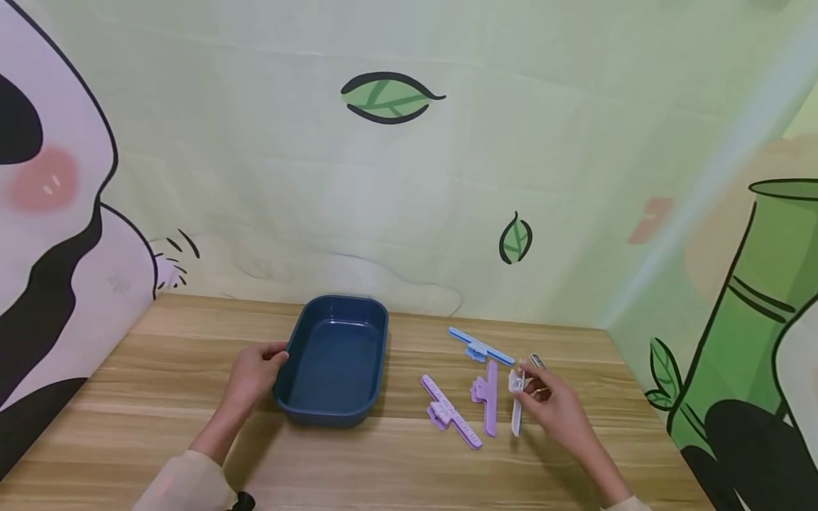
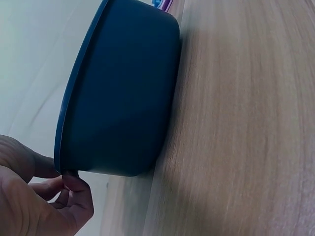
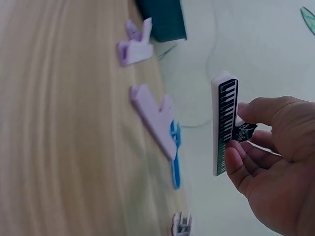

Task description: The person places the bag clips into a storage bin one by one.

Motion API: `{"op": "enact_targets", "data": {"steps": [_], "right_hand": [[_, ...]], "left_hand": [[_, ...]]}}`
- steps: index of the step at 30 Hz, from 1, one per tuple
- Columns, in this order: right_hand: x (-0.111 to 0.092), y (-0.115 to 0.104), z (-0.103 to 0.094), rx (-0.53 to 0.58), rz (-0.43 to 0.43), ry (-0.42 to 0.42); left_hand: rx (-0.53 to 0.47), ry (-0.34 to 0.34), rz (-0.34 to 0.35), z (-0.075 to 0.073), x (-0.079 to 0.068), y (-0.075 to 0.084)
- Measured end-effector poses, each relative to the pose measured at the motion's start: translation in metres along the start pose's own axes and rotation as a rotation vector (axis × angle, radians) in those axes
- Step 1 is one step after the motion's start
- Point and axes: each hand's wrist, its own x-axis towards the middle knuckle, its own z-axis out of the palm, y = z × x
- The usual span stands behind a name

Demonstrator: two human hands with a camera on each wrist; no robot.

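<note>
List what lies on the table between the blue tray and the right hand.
In the head view, two purple clips lie between the blue tray and the right hand.

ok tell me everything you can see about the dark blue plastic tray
The dark blue plastic tray is a deep rounded rectangle with a thin flared rim, glossy and holding nothing. It sits upright and flat on the light wooden table, left of the clips. The left hand holds its left rim, fingertips curled under the edge.

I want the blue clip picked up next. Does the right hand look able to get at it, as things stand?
Probably, but not freely: the blue clip lies uncovered on the table just beyond the right hand, yet its fingers already pinch a piano-key clip.
</note>
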Motion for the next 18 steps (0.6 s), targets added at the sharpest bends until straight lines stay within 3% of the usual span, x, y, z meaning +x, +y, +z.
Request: {"op": "enact_targets", "data": {"steps": [12,18], "right_hand": [[0.003,-0.027,-0.014,0.160,0.143,-0.005],[0.006,-0.033,-0.015,0.213,0.166,-0.003]], "left_hand": [[-0.003,-0.009,-0.017,0.000,0.001,0.001],[-0.007,-0.009,-0.024,0.001,0.000,0.003]]}}
